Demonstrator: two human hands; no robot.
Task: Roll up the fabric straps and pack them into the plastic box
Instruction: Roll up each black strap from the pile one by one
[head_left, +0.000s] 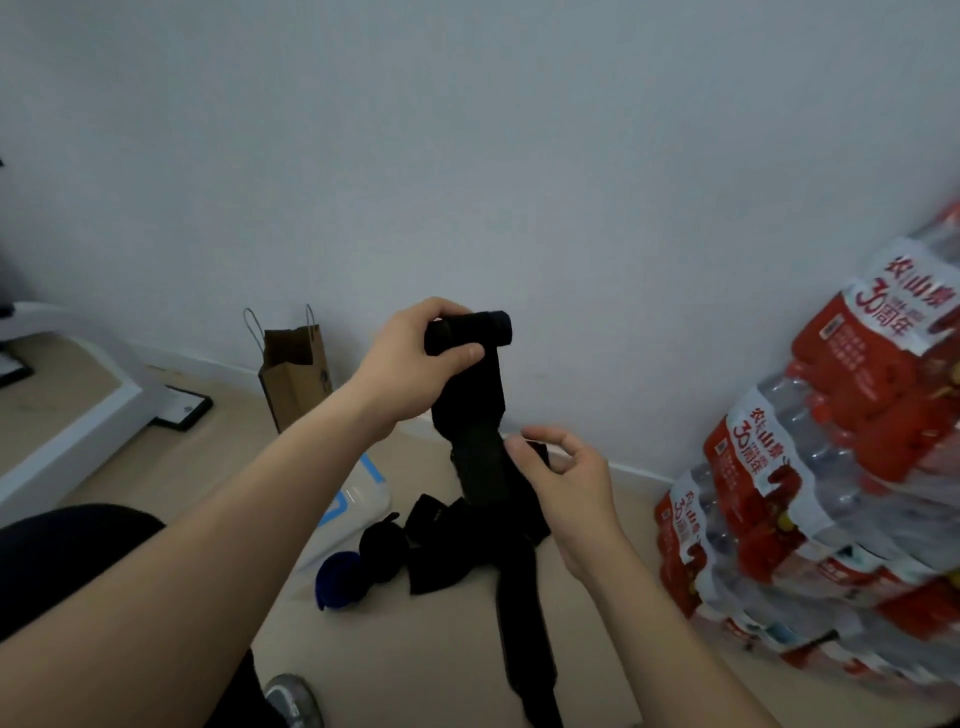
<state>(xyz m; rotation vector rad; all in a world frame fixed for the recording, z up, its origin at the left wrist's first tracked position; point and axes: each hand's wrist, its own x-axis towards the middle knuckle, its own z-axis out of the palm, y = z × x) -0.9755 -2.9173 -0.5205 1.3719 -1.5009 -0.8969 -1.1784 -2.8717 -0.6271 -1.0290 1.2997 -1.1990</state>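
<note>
Black fabric strap (475, 410), partly rolled, was held up in the air in front of a plain white wall (467, 156). Left hand (415, 358) gripped the rolled top end, fingers curled round it and thumb across the front. Right hand (566, 483) sat lower and pinched the strap's right edge between thumb and forefinger, other fingers loosely curled. The loose tail hung past the right wrist, down toward the beige floor (441, 649) and out of the bottom of the frame.

On the floor below the hands lay a loose pile of black straps (447, 551). Just left of it was a rolled black strap (382, 543), and beside that a rolled blue strap (337, 577).

The clear plastic box with blue latches (363, 499) stood on the floor left of the pile, partly hidden behind the left forearm. Contents could not be told.

A brown paper bag with string handles (296, 374) stood upright against the wall. Shrink-wrapped packs of water bottles with red labels (831, 467) were stacked at the right. A white furniture base (78, 410) was at the left. A grey shoe (293, 701) showed at the bottom edge.
</note>
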